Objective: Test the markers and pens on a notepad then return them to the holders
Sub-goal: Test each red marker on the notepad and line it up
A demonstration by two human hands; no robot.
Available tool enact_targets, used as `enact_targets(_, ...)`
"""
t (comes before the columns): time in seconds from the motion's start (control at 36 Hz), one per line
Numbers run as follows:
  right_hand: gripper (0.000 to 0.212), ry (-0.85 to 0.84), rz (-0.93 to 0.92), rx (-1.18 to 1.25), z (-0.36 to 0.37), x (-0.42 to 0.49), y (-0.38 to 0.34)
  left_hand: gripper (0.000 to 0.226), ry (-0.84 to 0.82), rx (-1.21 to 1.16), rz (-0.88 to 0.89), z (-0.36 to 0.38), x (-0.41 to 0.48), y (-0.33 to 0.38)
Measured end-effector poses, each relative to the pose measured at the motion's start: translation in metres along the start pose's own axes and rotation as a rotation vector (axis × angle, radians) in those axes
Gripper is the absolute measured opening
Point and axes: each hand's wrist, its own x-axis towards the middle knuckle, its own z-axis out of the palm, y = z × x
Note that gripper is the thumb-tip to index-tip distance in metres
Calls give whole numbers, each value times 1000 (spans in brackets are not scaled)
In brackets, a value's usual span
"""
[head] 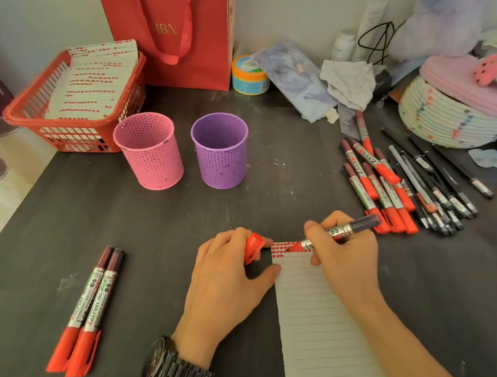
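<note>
My right hand (345,258) grips an uncapped red marker (340,232), its tip on the top of a lined notepad (313,321) among rows of red marks. My left hand (226,272) pinches the marker's red cap (253,247), and its thumb rests at the notepad's left edge. Two capped red markers (87,311) lie on the table to the left. A pile of red markers (377,178) and black pens (437,184) lies to the right. A pink holder (148,150) and a purple holder (221,149) stand behind, with nothing showing above their rims.
A red basket (45,125) with marked paper sheets sits at the back left, a red gift bag (177,28) behind the holders. A jar, a pouch, a rag and a woven basket (445,120) crowd the back right. The dark table (120,229) ends at the left.
</note>
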Motion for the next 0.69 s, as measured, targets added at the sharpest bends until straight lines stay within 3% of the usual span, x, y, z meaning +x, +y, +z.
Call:
enact_targets(0.22, 32, -48, 23, 154, -16, -2, -24, 43, -11, 16, -1, -2, 0, 3)
enact_targets(0.33, 31, -142, 154, 506, -42, -17, -29, 44, -33, 29, -9, -4, -2, 7)
enact_targets(0.42, 32, -200, 236, 636, -63, -31, -31, 47, -25, 48, 10, -8, -5, 13)
enact_targets(0.56, 39, -202, 305, 692, -89, -48, -31, 42, 37, 22, 80, -17, -12, 24)
enact_targets(0.69, 27, -121, 342, 717, -103, -60, -27, 41, -22, 31, 12, -25, -19, 33)
